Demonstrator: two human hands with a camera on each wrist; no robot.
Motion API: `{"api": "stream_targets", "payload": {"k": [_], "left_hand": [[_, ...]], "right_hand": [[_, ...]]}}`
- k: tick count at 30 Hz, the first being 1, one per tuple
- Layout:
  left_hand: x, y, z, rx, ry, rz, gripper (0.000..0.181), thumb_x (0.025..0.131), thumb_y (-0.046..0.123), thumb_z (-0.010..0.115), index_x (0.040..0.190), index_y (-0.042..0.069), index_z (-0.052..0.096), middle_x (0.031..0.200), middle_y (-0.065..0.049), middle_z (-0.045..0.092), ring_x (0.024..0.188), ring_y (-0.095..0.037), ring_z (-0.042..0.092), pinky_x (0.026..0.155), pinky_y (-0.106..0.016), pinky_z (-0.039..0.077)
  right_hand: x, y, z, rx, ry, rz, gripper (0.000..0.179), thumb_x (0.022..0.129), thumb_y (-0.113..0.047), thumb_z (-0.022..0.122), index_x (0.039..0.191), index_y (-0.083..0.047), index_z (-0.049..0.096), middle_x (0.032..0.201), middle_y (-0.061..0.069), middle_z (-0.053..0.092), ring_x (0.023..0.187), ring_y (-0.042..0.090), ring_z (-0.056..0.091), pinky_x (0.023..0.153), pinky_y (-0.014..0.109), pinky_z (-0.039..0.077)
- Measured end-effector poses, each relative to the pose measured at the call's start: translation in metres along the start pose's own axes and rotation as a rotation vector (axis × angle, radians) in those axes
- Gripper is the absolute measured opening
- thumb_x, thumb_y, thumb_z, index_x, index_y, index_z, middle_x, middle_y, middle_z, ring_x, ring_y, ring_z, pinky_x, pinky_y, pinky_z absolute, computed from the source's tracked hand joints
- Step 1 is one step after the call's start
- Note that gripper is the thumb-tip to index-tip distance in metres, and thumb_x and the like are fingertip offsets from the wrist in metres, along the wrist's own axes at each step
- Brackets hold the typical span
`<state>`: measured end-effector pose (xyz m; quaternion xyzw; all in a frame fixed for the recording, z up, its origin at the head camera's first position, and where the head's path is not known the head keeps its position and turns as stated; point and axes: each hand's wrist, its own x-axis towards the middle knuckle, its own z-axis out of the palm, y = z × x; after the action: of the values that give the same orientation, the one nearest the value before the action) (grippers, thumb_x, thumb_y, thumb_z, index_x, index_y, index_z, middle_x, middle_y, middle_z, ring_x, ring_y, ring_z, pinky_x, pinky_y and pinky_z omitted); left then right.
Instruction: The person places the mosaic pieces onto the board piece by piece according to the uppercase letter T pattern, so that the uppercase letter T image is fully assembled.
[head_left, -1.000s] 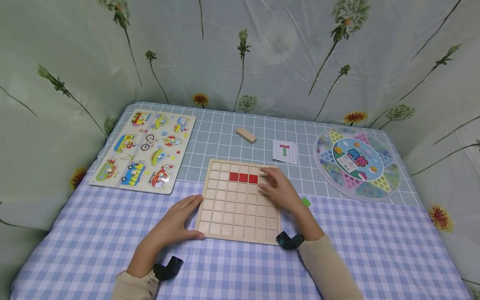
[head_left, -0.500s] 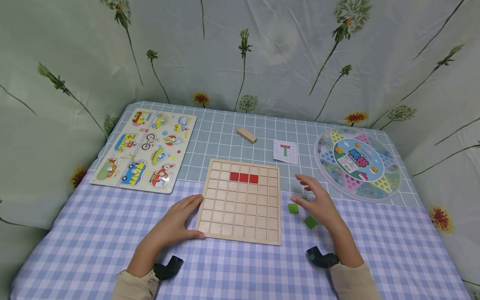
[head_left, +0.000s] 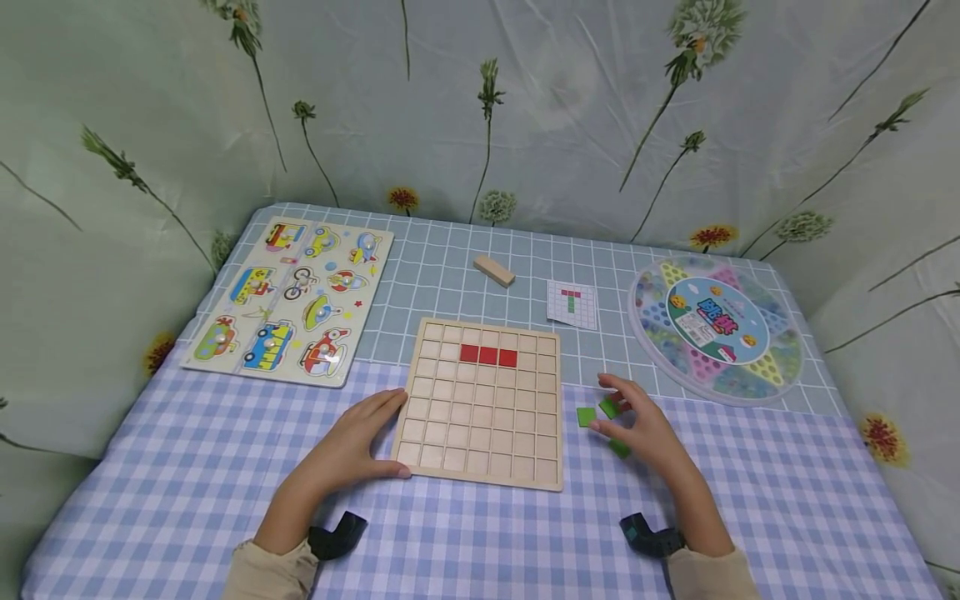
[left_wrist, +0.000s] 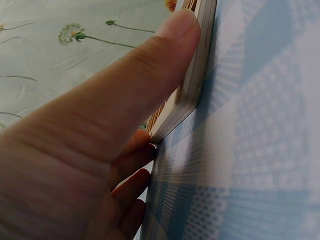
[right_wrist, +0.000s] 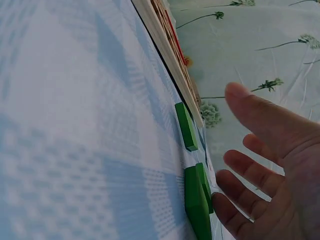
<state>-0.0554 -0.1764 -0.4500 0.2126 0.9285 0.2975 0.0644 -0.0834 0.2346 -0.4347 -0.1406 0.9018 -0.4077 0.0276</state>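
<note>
A flowered curtain hangs behind the cloth-covered tabletop. Midway between its side edges lies the board, the left hand spread, touching its left edge. The right hand, grip loose and empty, is at three green tiles just off the board's right edge; lying so close together, one could get nudged away by fingers picking another.

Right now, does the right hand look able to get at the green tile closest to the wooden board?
Probably yes: the right hand is beside that green tile, its fingers spread and seemingly empty. Nothing appears to cover the tile or block the way.
</note>
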Motion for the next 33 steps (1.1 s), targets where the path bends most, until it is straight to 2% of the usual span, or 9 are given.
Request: {"api": "stream_targets", "payload": {"k": [5, 11, 16, 21, 28, 33], "left_hand": [[0.0, 0.0, 0.0, 0.001, -0.001, 0.0, 0.107, 0.056, 0.064, 0.069, 0.138, 0.004, 0.035, 0.139, -0.012, 0.035, 0.126, -0.032, 0.03, 0.1, -0.05, 0.026], [0.0, 0.001, 0.0, 0.002, -0.001, -0.003, 0.107, 0.056, 0.064, 0.07, 0.138, 0.004, 0.035, 0.139, -0.013, 0.035, 0.125, -0.033, 0.03, 0.1, -0.05, 0.026], [0.0, 0.0, 0.001, 0.006, 0.0, -0.005, 0.107, 0.056, 0.065, 0.069, 0.138, 0.005, 0.034, 0.139, -0.012, 0.034, 0.126, -0.032, 0.03, 0.1, -0.05, 0.026], [0.0, -0.001, 0.001, 0.009, 0.007, 0.0, 0.107, 0.056, 0.064, 0.07, 0.138, 0.005, 0.035, 0.139, -0.012, 0.034, 0.126, -0.032, 0.03, 0.1, -0.05, 0.026], [0.0, -0.001, 0.001, 0.019, 0.009, 0.01, 0.106, 0.057, 0.06, 0.072, 0.138, 0.004, 0.034, 0.139, -0.012, 0.035, 0.126, -0.032, 0.03, 0.099, -0.05, 0.027], [0.0, -0.001, 0.002, 0.013, 0.007, 0.007, 0.105, 0.057, 0.061, 0.071, 0.138, 0.004, 0.034, 0.139, -0.012, 0.035, 0.126, -0.032, 0.03, 0.1, -0.05, 0.026]], "right_hand": [[-0.001, 0.001, 0.003, 0.004, -0.027, 0.05, 0.068, 0.072, -0.017, 0.075, 0.131, -0.004, 0.043, 0.121, 0.013, 0.049, 0.1, 0.025, 0.049, 0.085, 0.044, 0.041], [-0.001, 0.005, 0.007, -0.029, -0.068, 0.05, 0.072, 0.071, -0.023, 0.076, 0.13, -0.002, 0.042, 0.122, 0.014, 0.049, 0.104, 0.026, 0.047, 0.092, 0.044, 0.035], [-0.001, 0.006, 0.01, -0.098, -0.088, 0.044, 0.071, 0.071, -0.027, 0.075, 0.13, -0.003, 0.044, 0.125, 0.016, 0.047, 0.114, 0.032, 0.041, 0.097, 0.048, 0.029], [-0.001, 0.007, 0.012, -0.158, -0.083, 0.015, 0.063, 0.074, -0.024, 0.074, 0.128, -0.005, 0.047, 0.126, 0.015, 0.046, 0.118, 0.032, 0.038, 0.098, 0.049, 0.027], [-0.004, 0.005, 0.012, -0.155, -0.051, -0.023, 0.054, 0.075, -0.018, 0.073, 0.124, -0.006, 0.052, 0.12, 0.014, 0.049, 0.114, 0.033, 0.04, 0.093, 0.051, 0.031], [-0.003, 0.006, 0.012, -0.152, -0.046, -0.041, 0.045, 0.077, -0.014, 0.071, 0.119, -0.007, 0.057, 0.114, 0.011, 0.052, 0.109, 0.031, 0.043, 0.091, 0.048, 0.033]]}}
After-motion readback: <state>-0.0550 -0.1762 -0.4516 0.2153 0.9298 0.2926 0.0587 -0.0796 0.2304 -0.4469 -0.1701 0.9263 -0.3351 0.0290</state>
